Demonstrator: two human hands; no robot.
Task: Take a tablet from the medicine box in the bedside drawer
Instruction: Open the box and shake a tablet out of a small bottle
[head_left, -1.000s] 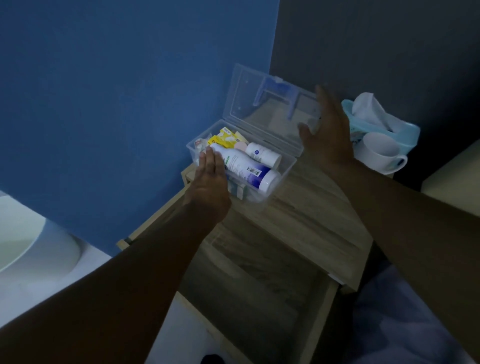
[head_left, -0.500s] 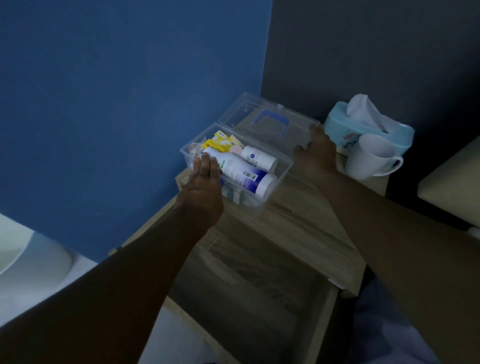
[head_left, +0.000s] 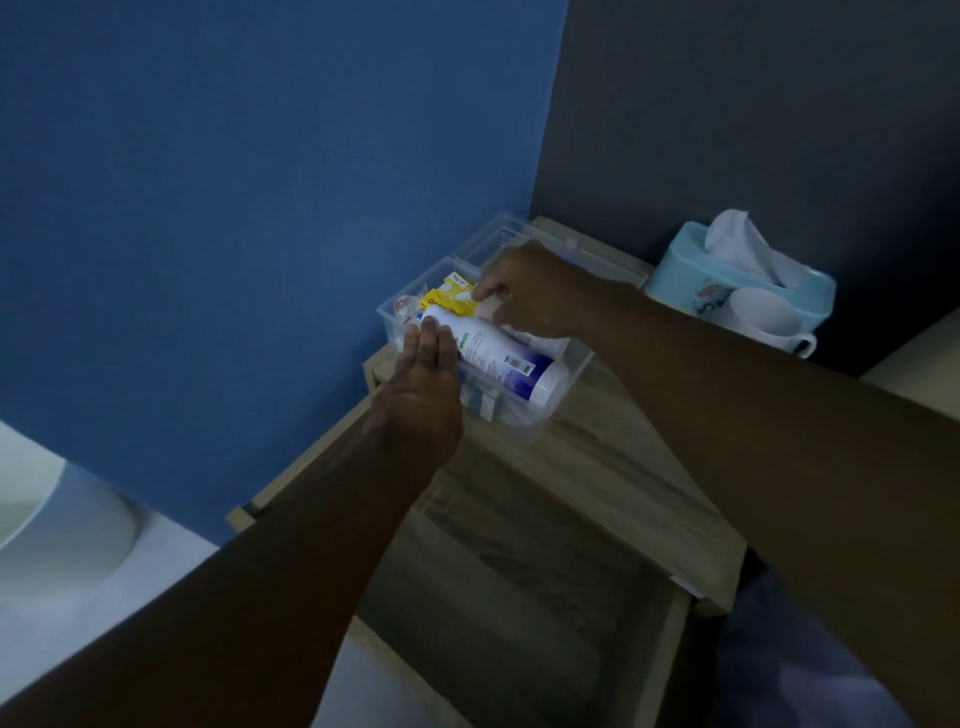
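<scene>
A clear plastic medicine box stands open on the wooden bedside table, its lid laid flat behind it. Inside lie a white and blue bottle, a yellow packet and other small packs. My left hand rests flat against the box's near left side, fingers straight. My right hand reaches into the box from the right, its fingertips pinched on a small pale item beside the yellow packet. What that item is I cannot tell.
The table's drawer stands pulled out below the box. A light blue tissue box and a white mug sit at the table's back right. Blue wall on the left, dark wall behind. A white basin-like shape lies at lower left.
The lid has dropped flat behind the box. My right hand left the lid and moved left into the box, pinching a small item. My left hand stayed on the box.
</scene>
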